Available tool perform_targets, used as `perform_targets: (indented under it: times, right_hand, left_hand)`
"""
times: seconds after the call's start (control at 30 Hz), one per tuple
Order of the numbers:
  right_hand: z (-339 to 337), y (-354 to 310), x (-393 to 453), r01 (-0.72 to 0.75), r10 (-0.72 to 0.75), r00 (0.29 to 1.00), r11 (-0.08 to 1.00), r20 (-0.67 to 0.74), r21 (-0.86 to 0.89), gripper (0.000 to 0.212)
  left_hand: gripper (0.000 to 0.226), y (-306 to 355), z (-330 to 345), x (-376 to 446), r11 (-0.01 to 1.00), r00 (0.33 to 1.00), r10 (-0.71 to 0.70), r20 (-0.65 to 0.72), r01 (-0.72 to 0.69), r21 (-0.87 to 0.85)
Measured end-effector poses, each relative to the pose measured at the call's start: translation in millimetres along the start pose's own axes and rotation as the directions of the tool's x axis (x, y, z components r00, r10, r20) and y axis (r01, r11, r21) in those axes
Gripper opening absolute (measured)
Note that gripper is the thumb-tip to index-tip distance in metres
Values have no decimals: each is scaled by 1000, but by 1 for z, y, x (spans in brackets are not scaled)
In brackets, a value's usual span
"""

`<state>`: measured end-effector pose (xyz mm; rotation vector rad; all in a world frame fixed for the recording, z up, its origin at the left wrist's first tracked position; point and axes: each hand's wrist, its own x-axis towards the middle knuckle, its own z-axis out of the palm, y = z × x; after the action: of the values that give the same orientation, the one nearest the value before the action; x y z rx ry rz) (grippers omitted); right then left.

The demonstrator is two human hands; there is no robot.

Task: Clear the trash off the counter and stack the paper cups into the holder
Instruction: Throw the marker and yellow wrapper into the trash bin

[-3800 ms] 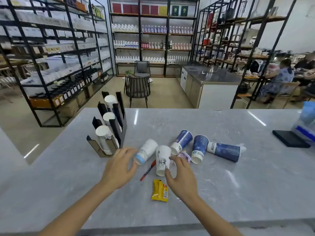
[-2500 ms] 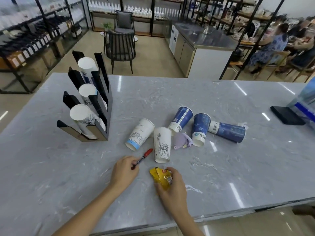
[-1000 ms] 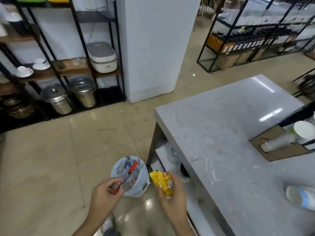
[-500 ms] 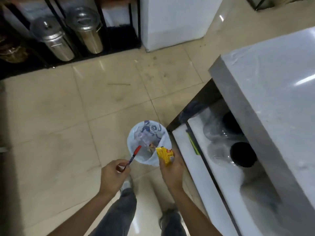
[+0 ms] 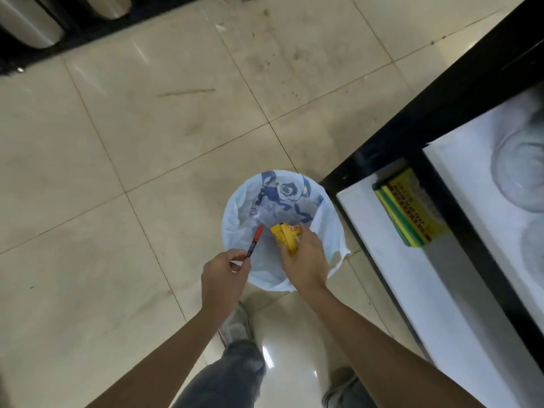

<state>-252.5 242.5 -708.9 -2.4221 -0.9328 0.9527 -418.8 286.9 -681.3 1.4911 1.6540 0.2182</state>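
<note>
Fingers [image 5: 235, 259] of left hand [image 5: 225, 278] pinch red-capped pen [image 5: 255, 241] by its lower end, cap aimed toward 1 o'clock over bin rim. Right hand [image 5: 306, 262], at 3 o'clock from the left, curls around yellow wrapper [image 5: 285, 235], held above lined trash bin [image 5: 326, 228]. Both forearms reach forward, hands close together. Bin stands on tiled floor [image 5: 117, 142]; shelf [image 5: 412, 290] at its 3 o'clock.
</note>
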Motion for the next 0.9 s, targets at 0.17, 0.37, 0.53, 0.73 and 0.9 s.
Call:
perform_targets:
  times: [0.17, 0.37, 0.53, 0.73, 0.9]
  right_hand:
    - [33, 21, 38, 120, -121, 993, 978, 5, -173, 62]
    - [45, 32, 53, 178, -185, 982, 971, -27, -162, 56]
    - [35, 39, 48, 228, -232, 973, 966, -16, -123, 48]
    - [3, 33, 25, 369, -374, 927, 918, -11, -143, 38]
    - [-40, 16, -3, 426, -435, 900, 889, -20, -171, 37]
  left_hand:
    - [8, -10, 40, 45, 994, 998, 54, 23, -56, 92]
    - [18, -4, 67, 69, 987, 995, 93, 24, -95, 130]
    - [28, -4, 65, 67, 968, 986, 157, 59, -165, 189]
    - [36, 8, 41, 41, 893, 947, 288, 143, -319, 317]
    - [40, 32, 2, 14, 754, 894, 411, 178, -443, 485]
